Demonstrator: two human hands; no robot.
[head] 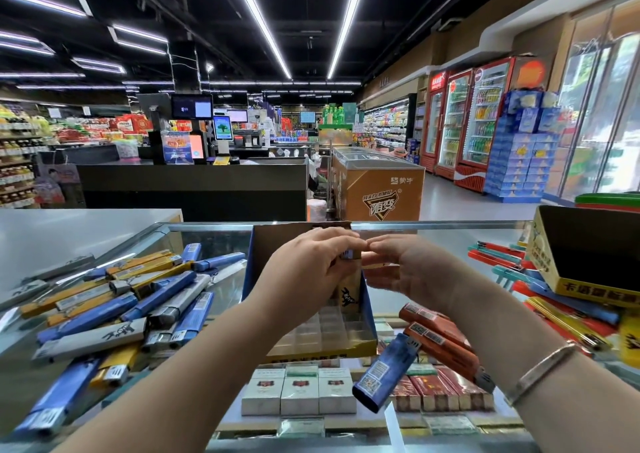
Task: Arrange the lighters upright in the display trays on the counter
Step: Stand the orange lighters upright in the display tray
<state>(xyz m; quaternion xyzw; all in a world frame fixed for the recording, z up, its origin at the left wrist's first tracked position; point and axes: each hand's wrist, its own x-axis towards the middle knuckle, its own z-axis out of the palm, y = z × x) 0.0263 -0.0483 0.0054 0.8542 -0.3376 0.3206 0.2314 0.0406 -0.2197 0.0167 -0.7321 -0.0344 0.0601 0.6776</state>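
- A black open ceiling (194, 9) spans the shop, crossed by long white strip lights (258, 19) that run away from the viewer.
- A pale grey glossy floor (450, 193) leads down an aisle on the right.
- Red glass-door drink fridges (467, 123) stand side by side along the right wall, next to a stack of blue cartons (523, 154).
- An orange chest freezer with a glass lid (377, 182) sits in mid-floor.
- A dark checkout counter (194, 186) carries screens and a small upright display (223, 127).
- Stocked shelves of goods (17, 154) fill the far left.
- Tall glass panels (602, 106) on the far right let in daylight.
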